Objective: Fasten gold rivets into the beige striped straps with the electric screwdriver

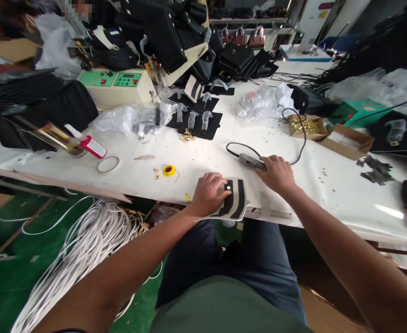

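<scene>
L hand (208,192) lay over the L side of the striped piece (240,198), thumb bent in by the pale dot (228,188); can't tell if it pinched. The piece sat at the tabletop's (356,203) front edge, so firm, flat pressure prob. worked best, w/ thumb clear of the dot. R hand (279,175) gripped the gray tool (251,162), fingers wrapped round its near end; a light grip w/ slack cord (305,136) likely gave steadier control.

Striped panel (237,200), matt, cloth-like; table top (210,159), smooth white; small fittings (188,135), glossy, gold metal; boxes (347,140), matt cardboard.
</scene>
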Motion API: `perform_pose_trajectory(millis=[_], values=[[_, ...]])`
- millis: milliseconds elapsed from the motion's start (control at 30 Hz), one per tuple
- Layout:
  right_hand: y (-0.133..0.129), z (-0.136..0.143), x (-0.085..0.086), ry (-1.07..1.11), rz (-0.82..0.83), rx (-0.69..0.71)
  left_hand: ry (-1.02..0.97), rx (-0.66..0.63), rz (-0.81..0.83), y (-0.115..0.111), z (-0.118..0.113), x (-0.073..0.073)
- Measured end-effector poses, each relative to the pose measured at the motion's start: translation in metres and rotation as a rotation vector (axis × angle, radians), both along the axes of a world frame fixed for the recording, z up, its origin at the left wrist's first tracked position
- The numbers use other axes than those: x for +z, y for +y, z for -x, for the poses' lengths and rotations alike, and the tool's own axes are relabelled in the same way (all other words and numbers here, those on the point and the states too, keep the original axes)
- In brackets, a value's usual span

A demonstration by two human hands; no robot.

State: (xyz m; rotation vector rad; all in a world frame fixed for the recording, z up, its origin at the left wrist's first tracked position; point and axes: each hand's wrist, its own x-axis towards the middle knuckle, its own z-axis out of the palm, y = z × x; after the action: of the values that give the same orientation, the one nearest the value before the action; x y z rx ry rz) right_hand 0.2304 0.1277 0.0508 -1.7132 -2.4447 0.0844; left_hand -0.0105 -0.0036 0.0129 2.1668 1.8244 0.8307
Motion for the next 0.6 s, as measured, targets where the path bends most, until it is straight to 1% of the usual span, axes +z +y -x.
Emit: perform_pose_trajectory(millis=[33, 67, 100, 133, 233, 267, 300, 333, 367, 433, 467, 533, 600], values=[[-0.008, 0.000, 0.001, 0.054, -0.048, -0.020, 0.011, 0.012, -0.001, -0.001, 0.000, 0.001], [-0.019, 0.000, 0.002, 0.135, -0.061, -0.045, 0.023, 0.024, 0.000, -0.001, -0.001, 0.002], [-0.032, 0.001, 0.004, 0.241, -0.022, -0.064, 0.036, 0.034, 0.001, -0.001, -0.001, 0.002], [-0.046, 0.003, 0.004, 0.371, 0.072, -0.071, 0.048, 0.043, 0.003, -0.001, -0.002, 0.003], [-0.093, 0.016, -0.002, 0.833, 0.507, -0.027, 0.064, 0.070, 0.011, -0.001, -0.002, 0.005], [-0.107, 0.022, -0.005, 0.983, 0.585, -0.034, 0.057, 0.074, 0.018, -0.002, -0.002, 0.006], [-0.120, 0.029, -0.008, 1.116, 0.610, -0.044, 0.038, 0.073, 0.028, -0.005, -0.003, 0.008], [-0.132, 0.035, -0.009, 1.225, 0.585, -0.059, -0.001, 0.068, 0.037, -0.008, -0.003, 0.010], [-0.143, 0.042, -0.010, 1.302, 0.522, -0.073, -0.068, 0.067, 0.047, -0.013, -0.003, 0.014], [-0.161, 0.053, -0.007, 1.343, 0.341, -0.065, -0.291, 0.065, 0.087, -0.029, -0.006, 0.024], [-0.170, 0.058, -0.004, 1.302, 0.246, -0.038, -0.433, 0.060, 0.119, -0.039, -0.008, 0.031], [-0.186, 0.066, 0.002, 1.152, 0.091, 0.085, -0.692, 0.043, 0.186, -0.061, -0.013, 0.044], [-0.199, 0.073, 0.007, 1.012, -0.004, 0.230, -0.838, 0.052, 0.224, -0.082, -0.019, 0.055]])
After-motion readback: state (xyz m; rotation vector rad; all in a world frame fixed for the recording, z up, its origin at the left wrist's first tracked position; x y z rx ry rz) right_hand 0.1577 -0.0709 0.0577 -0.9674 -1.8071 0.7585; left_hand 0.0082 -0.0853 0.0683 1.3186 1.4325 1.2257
